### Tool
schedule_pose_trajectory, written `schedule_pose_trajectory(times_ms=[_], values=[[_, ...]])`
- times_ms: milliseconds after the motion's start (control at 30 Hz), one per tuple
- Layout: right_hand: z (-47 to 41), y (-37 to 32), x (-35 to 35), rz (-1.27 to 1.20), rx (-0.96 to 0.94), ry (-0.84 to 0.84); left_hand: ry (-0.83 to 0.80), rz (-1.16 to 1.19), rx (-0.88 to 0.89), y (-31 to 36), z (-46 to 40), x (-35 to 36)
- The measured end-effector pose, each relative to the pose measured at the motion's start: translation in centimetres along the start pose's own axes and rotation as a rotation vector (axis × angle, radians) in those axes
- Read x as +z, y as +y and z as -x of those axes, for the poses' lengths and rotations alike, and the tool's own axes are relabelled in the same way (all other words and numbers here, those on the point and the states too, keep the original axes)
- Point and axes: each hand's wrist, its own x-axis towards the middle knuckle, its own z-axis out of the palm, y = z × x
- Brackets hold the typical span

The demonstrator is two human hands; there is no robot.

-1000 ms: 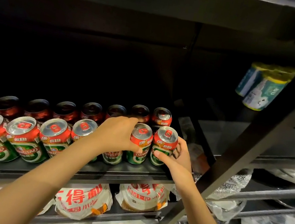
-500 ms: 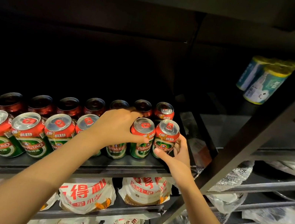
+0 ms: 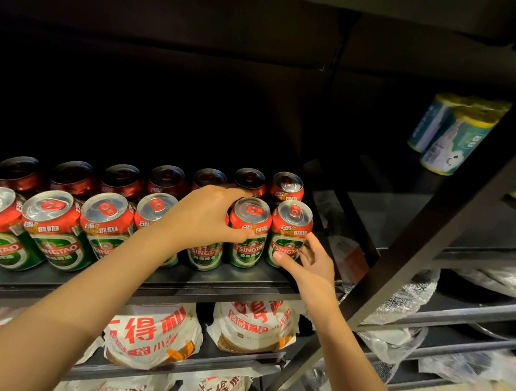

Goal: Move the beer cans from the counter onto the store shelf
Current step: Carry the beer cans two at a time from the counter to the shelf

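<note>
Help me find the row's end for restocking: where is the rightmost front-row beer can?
In the head view, the rightmost front can stands right of centre on the shelf, touched by the right hand, beside the can the left hand grips.

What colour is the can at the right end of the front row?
Red top band over green body, silver lid; head view.

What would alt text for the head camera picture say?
Two bare hands set beer cans on a dark shelf: the left hand grips one can, the right hand touches the end can beside it.
</note>
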Motion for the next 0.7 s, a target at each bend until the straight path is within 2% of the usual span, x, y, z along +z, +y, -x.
schedule_pose_trajectory(times_ms=[700], values=[[0.18,0.28,0.68,0.118,-0.034,0.042,0.014,-0.014,0.01,-0.18,-0.14,0.04]])
